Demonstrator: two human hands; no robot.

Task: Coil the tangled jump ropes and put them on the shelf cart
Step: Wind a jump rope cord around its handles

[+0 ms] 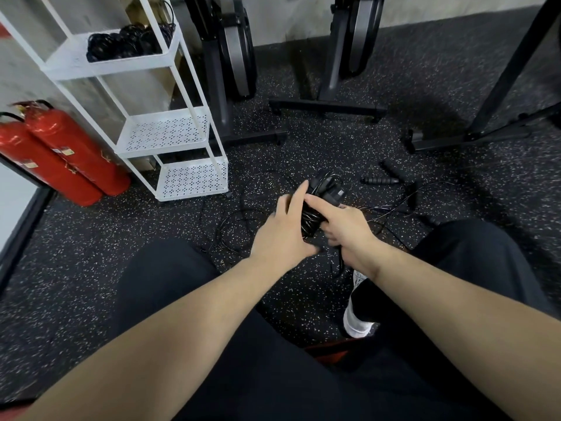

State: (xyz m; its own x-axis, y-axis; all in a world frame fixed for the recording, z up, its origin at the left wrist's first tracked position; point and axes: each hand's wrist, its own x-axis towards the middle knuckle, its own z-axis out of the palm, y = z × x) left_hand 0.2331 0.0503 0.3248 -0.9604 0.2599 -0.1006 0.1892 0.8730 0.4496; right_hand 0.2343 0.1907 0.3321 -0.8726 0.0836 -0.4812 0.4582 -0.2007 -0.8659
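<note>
Up and left of the hands stands the white shelf cart point(170, 132), coiled ropes point(127, 44) on its top tier. Left hand point(282, 232) and right hand point(343, 226) both grip one black jump-rope bundle point(315, 205) between them. Loose ropes point(236, 226) lie on the floor just beyond.

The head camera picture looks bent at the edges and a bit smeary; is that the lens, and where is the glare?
Head view: wide-angle lens bows the white cart and machine legs outward; the floor's right edge streaks with blur; glare shines on the red extinguishers; both hands, left and right, and the coiled rope between them stay fairly sharp.
</note>
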